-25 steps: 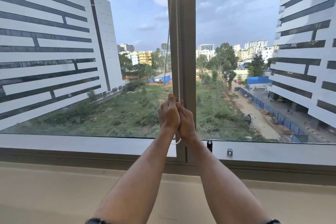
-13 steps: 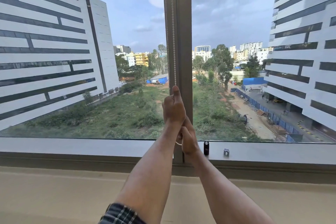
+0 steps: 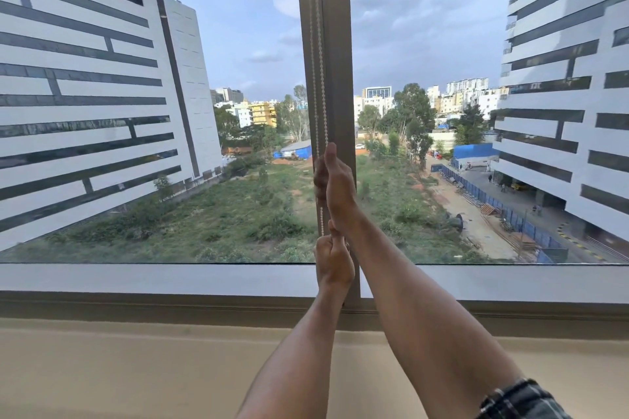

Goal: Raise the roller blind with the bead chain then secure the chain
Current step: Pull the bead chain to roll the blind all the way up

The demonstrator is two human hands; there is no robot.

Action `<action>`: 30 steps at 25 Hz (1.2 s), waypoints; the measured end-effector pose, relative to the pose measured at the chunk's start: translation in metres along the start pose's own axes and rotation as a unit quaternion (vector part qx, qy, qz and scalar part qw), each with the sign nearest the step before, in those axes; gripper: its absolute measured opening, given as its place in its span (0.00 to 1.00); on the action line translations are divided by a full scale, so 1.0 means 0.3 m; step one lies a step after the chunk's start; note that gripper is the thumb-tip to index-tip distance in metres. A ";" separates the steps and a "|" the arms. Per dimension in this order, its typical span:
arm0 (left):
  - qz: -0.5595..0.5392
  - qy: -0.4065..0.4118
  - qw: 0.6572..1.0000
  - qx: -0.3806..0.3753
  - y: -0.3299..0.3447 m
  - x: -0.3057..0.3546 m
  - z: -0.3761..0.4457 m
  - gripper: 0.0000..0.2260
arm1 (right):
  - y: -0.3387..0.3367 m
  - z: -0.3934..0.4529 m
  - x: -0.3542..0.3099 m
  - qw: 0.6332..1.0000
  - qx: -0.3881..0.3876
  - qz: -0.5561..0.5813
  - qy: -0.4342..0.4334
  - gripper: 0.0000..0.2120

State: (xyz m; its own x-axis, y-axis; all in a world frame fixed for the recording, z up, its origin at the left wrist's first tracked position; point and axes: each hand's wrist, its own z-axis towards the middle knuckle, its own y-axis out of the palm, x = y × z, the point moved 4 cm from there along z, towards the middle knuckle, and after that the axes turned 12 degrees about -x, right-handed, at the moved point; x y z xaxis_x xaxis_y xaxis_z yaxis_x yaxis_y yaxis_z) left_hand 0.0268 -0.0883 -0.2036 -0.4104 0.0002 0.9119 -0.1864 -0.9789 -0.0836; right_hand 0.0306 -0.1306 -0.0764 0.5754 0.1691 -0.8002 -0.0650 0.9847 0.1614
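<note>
right hand [image 3: 337,187] now uppermost | left hand [image 3: 332,258] below | both hold bead chain [image 3: 318,78]

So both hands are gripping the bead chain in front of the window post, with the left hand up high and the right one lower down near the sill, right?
Not quite. The head view shows both hands on the bead chain in front of the window post, but the heights are swapped: the right hand is the higher one, and the left hand is lower, near the sill.

Beige sill [image 3: 136,367] below grey window frame [image 3: 153,279]; forearms pass above it.
</note>
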 end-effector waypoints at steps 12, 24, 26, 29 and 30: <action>-0.056 -0.035 0.998 0.024 -0.156 0.025 0.126 0.34 | -0.057 -0.135 0.205 0.998 0.028 -0.060 -0.013 0.26; -0.022 0.092 0.995 0.012 -0.010 0.299 0.194 0.34 | -0.104 -0.274 0.379 0.998 0.020 -0.030 0.046 0.18; 0.003 0.095 0.995 0.026 -0.013 0.290 0.192 0.34 | -0.140 -0.243 0.357 0.997 0.027 -0.035 0.064 0.16; 0.038 0.075 0.996 0.034 -0.022 0.228 0.173 0.34 | -0.186 -0.165 0.284 0.997 0.045 0.006 0.070 0.14; 0.041 0.061 0.997 0.030 -0.026 0.190 0.162 0.34 | -0.192 -0.132 0.242 0.997 0.052 0.018 0.056 0.15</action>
State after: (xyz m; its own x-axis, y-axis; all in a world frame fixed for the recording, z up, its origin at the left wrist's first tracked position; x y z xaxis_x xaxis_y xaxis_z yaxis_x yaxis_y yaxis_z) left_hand 0.0484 -0.0907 -0.1314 -0.5282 -0.0585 0.8471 -0.0950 -0.9873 -0.1274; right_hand 0.0439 -0.1736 -0.1667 0.4799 0.2128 -0.8511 0.0041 0.9696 0.2448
